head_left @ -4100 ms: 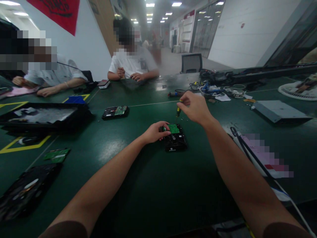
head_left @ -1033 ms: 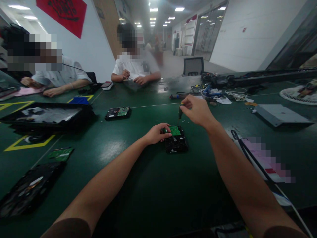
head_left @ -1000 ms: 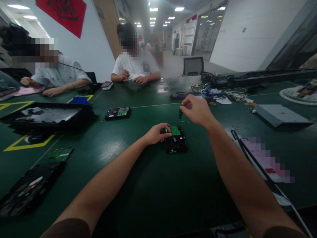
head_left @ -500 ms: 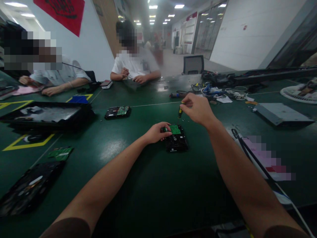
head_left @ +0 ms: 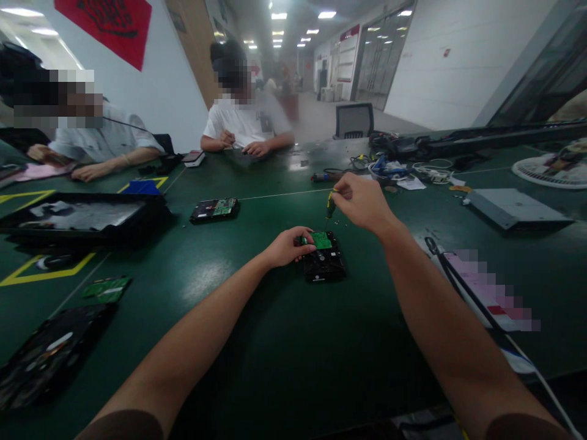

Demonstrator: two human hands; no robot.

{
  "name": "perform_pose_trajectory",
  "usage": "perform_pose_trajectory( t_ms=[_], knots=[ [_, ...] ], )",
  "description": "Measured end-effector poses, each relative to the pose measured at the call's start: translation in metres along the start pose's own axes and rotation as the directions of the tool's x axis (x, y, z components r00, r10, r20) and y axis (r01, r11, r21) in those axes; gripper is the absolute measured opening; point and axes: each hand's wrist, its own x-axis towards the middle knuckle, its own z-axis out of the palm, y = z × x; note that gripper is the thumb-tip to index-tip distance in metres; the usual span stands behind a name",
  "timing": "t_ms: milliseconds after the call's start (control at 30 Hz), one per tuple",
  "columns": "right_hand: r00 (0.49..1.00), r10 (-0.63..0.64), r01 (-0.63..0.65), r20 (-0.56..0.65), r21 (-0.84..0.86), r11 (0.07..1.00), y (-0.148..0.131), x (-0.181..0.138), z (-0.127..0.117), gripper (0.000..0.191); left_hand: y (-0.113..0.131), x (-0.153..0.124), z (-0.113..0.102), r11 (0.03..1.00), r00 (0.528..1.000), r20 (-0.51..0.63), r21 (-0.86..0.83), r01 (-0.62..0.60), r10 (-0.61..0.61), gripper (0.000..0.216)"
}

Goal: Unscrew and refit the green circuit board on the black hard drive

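Observation:
A black hard drive [head_left: 323, 266] lies on the green table in front of me, its green circuit board [head_left: 322, 240] facing up at the far end. My left hand [head_left: 292, 245] grips the drive's left side, thumb on top near the board. In my right hand [head_left: 360, 198] is a screwdriver [head_left: 330, 206] with a yellow and dark handle, pinched near its top and held nearly upright. Its shaft points down at the far edge of the circuit board; whether the tip touches a screw is too small to tell. A few tiny screws [head_left: 338, 222] lie just beyond the drive.
Another hard drive [head_left: 214, 209] lies farther left. An opened drive [head_left: 55, 348] and a loose circuit board [head_left: 107, 289] are at near left, with a black tray [head_left: 82, 214] beyond. A metal box [head_left: 518, 208] and cables [head_left: 389, 166] lie right. Two people [head_left: 245, 125] sit across the table.
The view has shifted slightly, moving everything a little to the left. Both hands keep their places on the hard drive and the screwdriver, and the screwdriver handle looks slightly turned.

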Motion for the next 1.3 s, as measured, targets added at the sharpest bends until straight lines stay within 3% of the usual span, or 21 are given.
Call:
perform_pose_trajectory(
  t_ms=[400, 967, 1300],
  knots=[
    [1.0, -0.003, 0.004, 0.014, -0.056, 0.998, 0.0009, -0.0013, -0.0023, 0.004, 0.0013, -0.0002, 0.0011, 1.0, 1.0, 0.004, 0.011, 0.004, -0.004, 0.026],
    [0.999, 0.052, -0.052, 0.001, -0.004, 0.999, 0.0019, -0.0021, -0.004, 0.01, -0.0007, -0.0001, 0.0004, 1.0, 1.0, -0.001, 0.015, -0.002, 0.002, 0.026],
    [0.999, 0.003, -0.005, 0.046, 0.059, 0.998, 0.005, -0.0008, 0.001, 0.019, -0.0003, -0.0001, 0.001, 1.0, 1.0, -0.003, -0.005, -0.007, 0.007, 0.027]
  ],
)
